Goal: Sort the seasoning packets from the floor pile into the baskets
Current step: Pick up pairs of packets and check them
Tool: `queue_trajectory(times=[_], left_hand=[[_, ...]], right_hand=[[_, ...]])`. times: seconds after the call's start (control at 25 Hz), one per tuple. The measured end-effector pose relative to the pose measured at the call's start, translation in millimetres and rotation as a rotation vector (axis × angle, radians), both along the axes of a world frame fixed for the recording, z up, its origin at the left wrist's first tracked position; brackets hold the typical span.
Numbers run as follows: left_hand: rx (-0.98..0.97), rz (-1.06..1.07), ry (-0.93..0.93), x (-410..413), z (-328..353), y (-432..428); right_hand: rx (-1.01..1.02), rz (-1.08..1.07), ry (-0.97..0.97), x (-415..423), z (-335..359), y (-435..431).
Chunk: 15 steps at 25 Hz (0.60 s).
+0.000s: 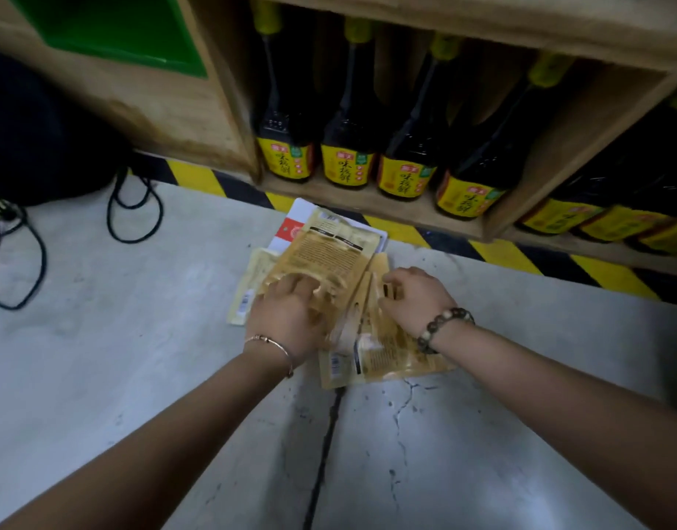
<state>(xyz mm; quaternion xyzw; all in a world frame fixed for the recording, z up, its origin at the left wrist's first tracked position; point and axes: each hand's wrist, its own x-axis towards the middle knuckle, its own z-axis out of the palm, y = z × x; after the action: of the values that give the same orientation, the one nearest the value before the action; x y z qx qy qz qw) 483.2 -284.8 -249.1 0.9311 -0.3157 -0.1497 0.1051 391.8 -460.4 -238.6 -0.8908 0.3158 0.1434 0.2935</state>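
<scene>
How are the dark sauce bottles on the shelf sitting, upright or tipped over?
Upright: the sauce bottles stand on their bases on the wooden shelf, yellow caps up.

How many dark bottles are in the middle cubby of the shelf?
4, in a row left to right: first bottle, second bottle, third bottle, fourth bottle. More may hide behind.
</scene>
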Motion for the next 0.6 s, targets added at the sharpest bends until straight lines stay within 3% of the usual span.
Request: queue_trajectory(times=[0.08, 0.2, 0.32, 0.44, 0.6], left_hand=[[0.131, -0.014, -0.079, 4.6, -11.1, -5.2], [0.298, -0.137, -0.041, 0.9, -23.6, -18.8], [0.288, -0.24, -0.068, 13.0, -22.9, -13.3], [0.066, -0.341, -0.175, 30.4, 0.2, -3.3], [-0.353, -0.292, -0.273, 23.2, 55.7, -5.7]], right_hand=[[0.011, 0.002, -0.053, 2.3, -9.9, 4.5], [0.012, -0.01, -0.086, 0.5, -17.2, 1.7], [-0.005, 0.008, -0.093, -10.2, -19.6, 2.3], [-0.092, 0.06, -0.21, -19.5, -18.8, 5.0], [-0.142, 0.072, -0.42, -13.6, -0.8, 0.1]])
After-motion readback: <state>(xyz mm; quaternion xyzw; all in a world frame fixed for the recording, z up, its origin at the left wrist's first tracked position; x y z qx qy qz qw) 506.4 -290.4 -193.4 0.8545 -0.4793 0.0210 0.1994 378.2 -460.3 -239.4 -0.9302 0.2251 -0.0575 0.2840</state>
